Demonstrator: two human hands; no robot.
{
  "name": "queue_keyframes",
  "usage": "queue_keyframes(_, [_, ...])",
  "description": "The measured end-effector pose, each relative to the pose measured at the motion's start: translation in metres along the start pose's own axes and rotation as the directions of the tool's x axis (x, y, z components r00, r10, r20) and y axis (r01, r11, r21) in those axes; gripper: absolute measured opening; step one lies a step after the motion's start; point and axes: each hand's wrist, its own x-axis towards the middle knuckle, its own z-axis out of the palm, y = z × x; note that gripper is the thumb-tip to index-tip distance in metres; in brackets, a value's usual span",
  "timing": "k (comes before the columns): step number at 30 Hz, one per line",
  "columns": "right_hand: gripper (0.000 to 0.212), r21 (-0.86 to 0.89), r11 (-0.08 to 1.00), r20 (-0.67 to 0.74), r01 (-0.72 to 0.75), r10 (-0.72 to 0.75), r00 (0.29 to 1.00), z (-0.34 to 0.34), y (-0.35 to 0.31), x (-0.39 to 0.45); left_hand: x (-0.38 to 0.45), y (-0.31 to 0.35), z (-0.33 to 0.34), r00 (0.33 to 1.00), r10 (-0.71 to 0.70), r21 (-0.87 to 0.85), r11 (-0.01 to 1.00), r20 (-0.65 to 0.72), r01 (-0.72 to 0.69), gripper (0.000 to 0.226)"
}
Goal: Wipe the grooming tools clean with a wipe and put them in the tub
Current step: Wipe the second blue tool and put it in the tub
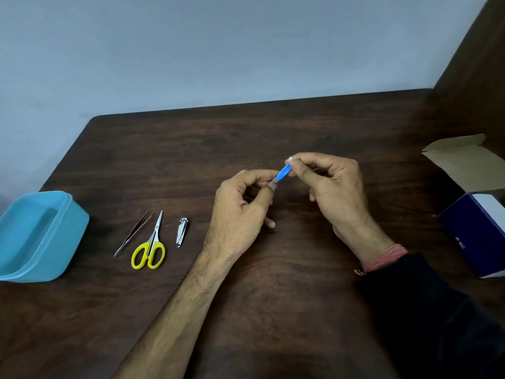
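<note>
Over the middle of the table, both my hands pinch a small blue-and-white wipe sachet. My left hand holds its lower end between thumb and forefinger, and my right hand pinches its upper end. Left of my hands, three tools lie side by side on the wood: metal tweezers, yellow-handled scissors and a small metal nail clipper. A light blue plastic tub stands open at the table's left edge.
A dark blue and white box with an open cardboard flap sits at the right edge of the dark wooden table. A pale wall rises behind the table's far edge.
</note>
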Motion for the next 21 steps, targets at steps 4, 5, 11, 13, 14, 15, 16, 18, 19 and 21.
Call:
queue_keyframes(4, [0.011, -0.023, 0.999, -0.006, 0.031, -0.031, 0.999, 0.001, -0.002, -0.001, 0.000, 0.000, 0.000, 1.000, -0.017, -0.032, 0.999, -0.004, 0.017, 0.024])
queue_keyframes(5, [0.012, -0.026, 0.999, -0.010, 0.037, -0.037, 0.999, 0.001, -0.002, -0.001, 0.000, 0.000, 0.000, 1.000, -0.024, -0.041, 0.999, -0.007, 0.023, 0.024])
queue_keyframes(11, [0.013, 0.032, 0.999, 0.002, 0.032, -0.032, 0.999, 0.000, -0.006, -0.003, 0.001, -0.002, -0.001, 0.998, -0.049, -0.057, 0.997, -0.029, 0.048, 0.020])
queue_keyframes(13, [0.012, -0.008, 0.999, 0.035, 0.046, -0.046, 0.998, 0.002, -0.008, -0.005, 0.001, -0.003, -0.002, 0.998, -0.046, -0.051, 0.998, -0.034, 0.044, 0.017])
queue_keyframes(14, [0.011, -0.030, 0.998, 0.033, 0.047, -0.046, 0.998, 0.003, -0.008, -0.006, 0.001, -0.004, -0.002, 0.998, -0.041, -0.042, 0.998, -0.038, 0.039, 0.016])
queue_keyframes(15, [0.011, -0.045, 0.998, 0.019, 0.041, -0.040, 0.999, 0.004, -0.009, -0.006, 0.001, -0.004, -0.002, 0.999, -0.035, -0.032, 0.999, -0.042, 0.034, 0.015])
queue_keyframes(16, [0.011, -0.050, 0.998, -0.003, 0.033, -0.033, 0.999, 0.004, -0.009, -0.007, 0.002, -0.005, -0.002, 0.999, -0.030, -0.024, 0.999, -0.046, 0.029, 0.015])
queue_keyframes(18, [0.014, -0.060, 0.998, -0.049, 0.028, -0.031, 0.998, 0.004, -0.010, -0.007, 0.002, -0.006, -0.001, 0.999, -0.023, -0.024, 0.999, -0.046, 0.022, 0.016])
queue_keyframes(19, [0.014, -0.075, 0.997, -0.063, 0.036, -0.040, 0.997, 0.004, -0.010, -0.008, 0.002, -0.006, -0.001, 0.999, -0.018, -0.024, 1.000, -0.042, 0.017, 0.016])
queue_keyframes(21, [0.011, -0.127, 0.989, -0.066, 0.081, -0.090, 0.994, 0.005, -0.011, -0.009, 0.002, -0.006, -0.001, 0.999, -0.004, -0.018, 1.000, -0.032, 0.003, 0.018])
